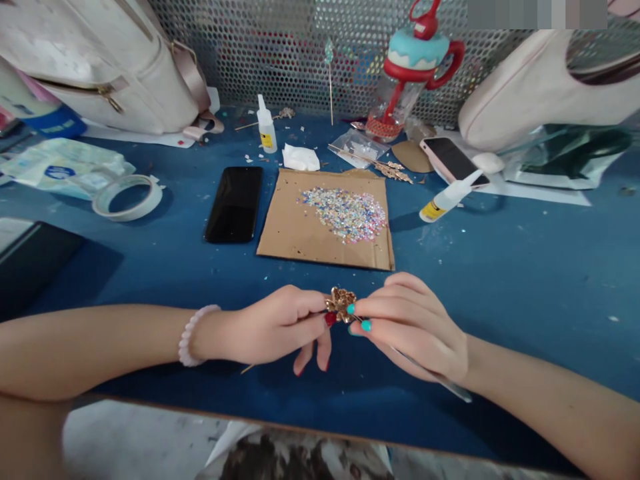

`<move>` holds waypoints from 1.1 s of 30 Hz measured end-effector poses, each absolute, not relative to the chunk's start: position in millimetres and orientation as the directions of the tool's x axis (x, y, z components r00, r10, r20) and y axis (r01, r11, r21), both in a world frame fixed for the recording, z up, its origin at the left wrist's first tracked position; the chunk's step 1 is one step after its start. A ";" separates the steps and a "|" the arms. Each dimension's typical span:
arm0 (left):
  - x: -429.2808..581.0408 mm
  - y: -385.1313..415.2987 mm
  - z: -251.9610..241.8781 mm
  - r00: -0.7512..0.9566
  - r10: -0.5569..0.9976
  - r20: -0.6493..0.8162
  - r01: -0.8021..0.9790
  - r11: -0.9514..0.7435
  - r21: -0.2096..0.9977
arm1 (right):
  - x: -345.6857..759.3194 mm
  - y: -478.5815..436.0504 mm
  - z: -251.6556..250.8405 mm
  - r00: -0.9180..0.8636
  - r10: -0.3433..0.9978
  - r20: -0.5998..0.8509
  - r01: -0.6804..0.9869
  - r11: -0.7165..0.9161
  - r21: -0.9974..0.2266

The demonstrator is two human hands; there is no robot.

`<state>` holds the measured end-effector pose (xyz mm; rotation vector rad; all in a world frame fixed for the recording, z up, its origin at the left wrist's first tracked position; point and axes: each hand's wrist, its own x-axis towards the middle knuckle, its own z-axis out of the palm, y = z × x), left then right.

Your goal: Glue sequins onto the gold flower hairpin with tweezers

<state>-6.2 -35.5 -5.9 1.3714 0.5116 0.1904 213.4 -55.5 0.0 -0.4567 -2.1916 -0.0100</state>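
Observation:
My left hand (280,323) is closed, with thumb and forefinger pinching a gold flower-shaped metal hairpin (342,304). The tip of a thin stick (247,368) shows below my left wrist, perhaps the hairpin's stem. My right hand (420,327) is closed around slim metal tweezers (453,388), their points at the flower's right side. Whether the tweezers grip anything is too small to tell. Beyond my hands lies a cardboard sheet (287,233) bearing a heap of small glittering rhinestones (347,213).
A black phone (233,204) lies left of the cardboard. One glue bottle (267,127) stands behind it; another glue bottle (447,198) tilts at the right. Tape roll (127,198), pale backpack (125,60), red-and-blue cup (413,67) and a second phone (453,162) surround the work area.

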 end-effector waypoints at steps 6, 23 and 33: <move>-6.0 -35.5 -3.7 0.880 0.414 -0.233 0.166 0.190 0.968 | 213.7 -56.7 1.7 -0.546 0.346 0.763 0.350 0.922 -0.168; -6.0 -35.2 -7.0 0.879 0.422 -0.221 0.142 0.211 0.967 | 208.3 -57.1 -1.1 -0.604 0.213 0.768 0.364 0.931 0.028; -3.9 -36.0 -5.2 0.872 0.434 -0.226 0.160 0.185 0.970 | 207.2 -58.7 -2.3 -0.594 0.234 0.770 0.404 0.914 0.035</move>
